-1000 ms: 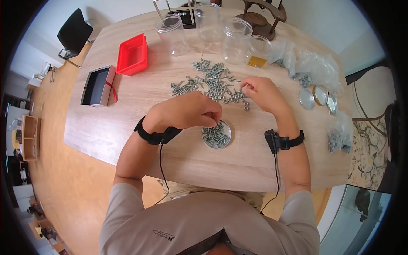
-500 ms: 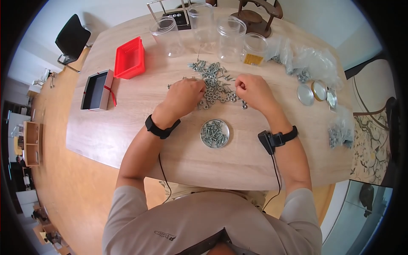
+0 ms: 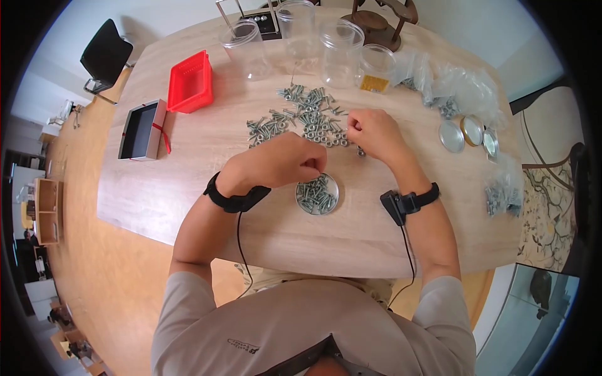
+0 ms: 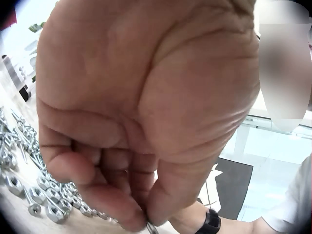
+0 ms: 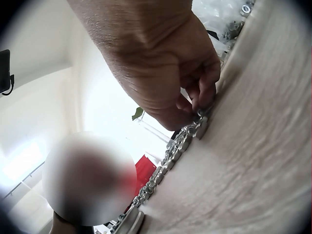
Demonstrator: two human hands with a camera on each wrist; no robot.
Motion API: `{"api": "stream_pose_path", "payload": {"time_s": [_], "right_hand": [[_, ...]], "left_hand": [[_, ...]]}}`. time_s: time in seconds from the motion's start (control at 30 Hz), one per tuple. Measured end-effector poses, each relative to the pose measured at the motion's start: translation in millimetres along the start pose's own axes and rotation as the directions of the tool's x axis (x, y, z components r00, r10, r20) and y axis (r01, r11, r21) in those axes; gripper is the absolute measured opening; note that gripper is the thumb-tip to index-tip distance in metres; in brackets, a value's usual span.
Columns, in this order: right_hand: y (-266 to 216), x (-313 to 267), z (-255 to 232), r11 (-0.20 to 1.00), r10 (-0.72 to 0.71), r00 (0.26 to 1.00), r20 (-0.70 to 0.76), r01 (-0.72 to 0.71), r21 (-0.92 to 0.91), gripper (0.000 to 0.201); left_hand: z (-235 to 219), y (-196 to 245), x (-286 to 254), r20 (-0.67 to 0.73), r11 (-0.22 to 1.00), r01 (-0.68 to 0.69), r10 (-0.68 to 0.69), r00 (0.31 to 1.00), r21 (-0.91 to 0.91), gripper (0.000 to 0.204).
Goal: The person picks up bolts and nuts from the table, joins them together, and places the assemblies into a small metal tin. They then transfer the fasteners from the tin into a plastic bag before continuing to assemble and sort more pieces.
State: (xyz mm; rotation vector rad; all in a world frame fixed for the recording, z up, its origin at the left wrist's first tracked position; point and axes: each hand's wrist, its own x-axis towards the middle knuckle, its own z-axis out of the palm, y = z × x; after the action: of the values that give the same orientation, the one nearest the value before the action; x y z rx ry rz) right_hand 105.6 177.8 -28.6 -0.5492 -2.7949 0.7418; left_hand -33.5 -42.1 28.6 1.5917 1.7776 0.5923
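Observation:
My left hand (image 3: 282, 160) hovers over the near edge of the pile, right by a round shallow lid (image 3: 337, 199) of small screws (image 3: 316, 195). In the left wrist view its thumb and forefinger pinch a small screw (image 4: 152, 228), of which only a shiny end shows. My right hand (image 3: 376, 133) is curled at the right edge of the loose pile of screws and nuts (image 3: 313, 116). In the right wrist view its fingertips close on a small metal fastener (image 5: 201, 112) beside the nuts; the fingers hide most of it.
Clear plastic jars (image 3: 342, 56) stand at the back. To the left are a red basket (image 3: 191, 84) and an open grey box (image 3: 143, 131). On the right lie round lids (image 3: 451, 136) and plastic bags (image 3: 470, 94) of hardware. A thin cable (image 3: 241, 244) runs from each wrist camera.
My left hand went from near the lid out to the pile's left part, then came back toward the lid. The right hand shifted slightly and now stays at the pile's right edge.

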Motion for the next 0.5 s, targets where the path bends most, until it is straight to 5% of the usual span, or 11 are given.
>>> {"api": "stream_pose_path", "payload": {"time_s": [0.07,0.17,0.5], "right_hand": [[-1.4,-0.6,-1.9,1.0,0.025,0.999,0.029,-0.025,-0.002,0.01],[2.0,0.1,-0.4,0.999,0.014,1.0,0.028,-0.013,-0.032,0.011],[6.4,-1.2,0.1,0.998,0.007,1.0,-0.002,-0.007,-0.063,0.008]], "left_hand": [[4.2,2.8,-0.6,0.032,0.999,0.01,-0.009,0.999,-0.037,0.012],[9.6,-12.1,5.3,-0.101,0.984,0.038,-0.021,0.995,0.171,0.012],[22.3,-4.7,6.2,-0.029,0.938,0.088,-0.083,0.996,0.334,0.014]]}}
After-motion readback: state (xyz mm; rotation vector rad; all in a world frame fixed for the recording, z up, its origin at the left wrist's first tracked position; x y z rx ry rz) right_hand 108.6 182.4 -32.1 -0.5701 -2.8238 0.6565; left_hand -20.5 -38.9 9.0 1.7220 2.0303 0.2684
